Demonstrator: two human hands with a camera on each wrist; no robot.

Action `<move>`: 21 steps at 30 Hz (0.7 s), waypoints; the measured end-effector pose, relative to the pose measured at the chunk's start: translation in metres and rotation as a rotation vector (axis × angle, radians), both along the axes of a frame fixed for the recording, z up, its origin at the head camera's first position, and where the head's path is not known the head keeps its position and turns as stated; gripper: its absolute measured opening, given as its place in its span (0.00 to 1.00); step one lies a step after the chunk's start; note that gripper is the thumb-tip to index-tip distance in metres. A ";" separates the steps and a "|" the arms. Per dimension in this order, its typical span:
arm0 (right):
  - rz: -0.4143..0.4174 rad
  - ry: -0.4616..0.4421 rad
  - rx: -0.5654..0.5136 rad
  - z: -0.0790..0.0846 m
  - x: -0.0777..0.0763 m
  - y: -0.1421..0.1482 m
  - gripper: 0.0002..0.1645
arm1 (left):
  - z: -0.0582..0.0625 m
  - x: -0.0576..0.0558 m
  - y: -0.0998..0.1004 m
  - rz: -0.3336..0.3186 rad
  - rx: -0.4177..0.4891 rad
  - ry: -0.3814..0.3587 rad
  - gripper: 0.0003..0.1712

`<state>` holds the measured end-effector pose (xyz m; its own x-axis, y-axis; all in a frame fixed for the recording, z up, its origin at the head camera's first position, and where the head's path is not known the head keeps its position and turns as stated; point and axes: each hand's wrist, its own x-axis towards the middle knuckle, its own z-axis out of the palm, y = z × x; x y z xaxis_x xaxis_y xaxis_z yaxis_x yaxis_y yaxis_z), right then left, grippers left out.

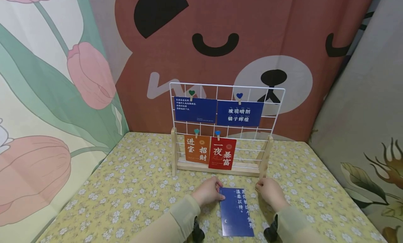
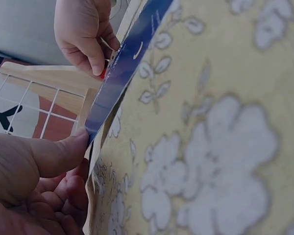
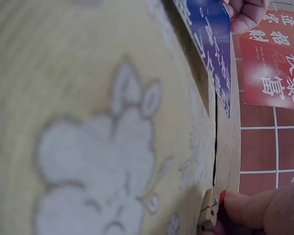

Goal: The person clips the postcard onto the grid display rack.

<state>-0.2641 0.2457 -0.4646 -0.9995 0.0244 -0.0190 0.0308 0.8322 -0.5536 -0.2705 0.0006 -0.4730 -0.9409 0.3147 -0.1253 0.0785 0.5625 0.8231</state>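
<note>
My left hand (image 1: pixel 207 191) pinches the upper left corner of a blue card (image 1: pixel 234 215) with white writing, thumb on top. Seen from the left wrist, the card (image 2: pixel 120 68) slants just over the cloth. To the right of the card is my right hand (image 1: pixel 271 193), its thumb and fingers pinching a small wooden clothespin (image 3: pixel 209 213) with a red piece on it. Beyond both hands stands a white wire grid rack (image 1: pixel 217 85). Clipped on its upper part are two blue cards (image 1: pixel 195 110); lower down hang an orange card (image 1: pixel 197 148) and a red card (image 1: pixel 222 154).
Heart-topped clothespins, such as the dark blue one (image 1: pixel 239 98), hold the hung cards. The grid stands in a wooden base (image 1: pixel 245 170) with side posts. Yellow flowered cloth (image 1: pixel 126 197) covers the table. Printed curtains (image 1: pixel 214 68) stand behind and at both sides.
</note>
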 end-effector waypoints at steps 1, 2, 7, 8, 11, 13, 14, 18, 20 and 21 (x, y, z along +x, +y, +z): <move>0.002 -0.005 -0.001 0.000 0.000 0.000 0.09 | 0.000 0.000 0.000 0.001 0.005 0.000 0.19; 0.003 -0.013 -0.001 0.000 0.000 -0.001 0.09 | -0.001 -0.001 0.000 0.003 0.010 -0.003 0.19; 0.020 -0.040 -0.011 -0.002 -0.002 -0.002 0.06 | -0.003 -0.003 0.000 0.021 0.015 -0.008 0.19; 0.018 -0.042 -0.013 -0.002 -0.001 -0.002 0.05 | -0.003 -0.003 0.000 0.026 0.014 -0.006 0.18; 0.014 -0.026 -0.013 -0.002 0.000 -0.002 0.03 | -0.003 -0.005 -0.001 0.051 0.021 -0.001 0.17; 0.013 -0.004 -0.004 0.000 0.001 -0.001 0.02 | -0.003 -0.007 -0.001 0.069 0.029 0.002 0.14; 0.010 0.004 -0.006 0.000 0.001 -0.001 0.02 | -0.003 -0.007 -0.001 0.078 0.038 -0.005 0.13; 0.002 0.031 -0.001 0.005 0.002 0.002 0.04 | -0.001 -0.009 -0.002 0.094 0.038 0.001 0.06; 0.000 0.025 -0.003 0.009 0.002 0.003 0.07 | 0.001 -0.009 -0.002 0.094 0.034 0.009 0.03; 0.003 0.021 0.001 0.011 0.002 0.003 0.08 | 0.003 -0.009 -0.003 0.091 0.031 0.016 0.02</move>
<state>-0.2618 0.2489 -0.4540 -0.9998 0.0212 0.0018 0.0167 0.8329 -0.5532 -0.2793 -0.0020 -0.4702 -0.9676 0.2313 -0.1012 0.0419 0.5424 0.8391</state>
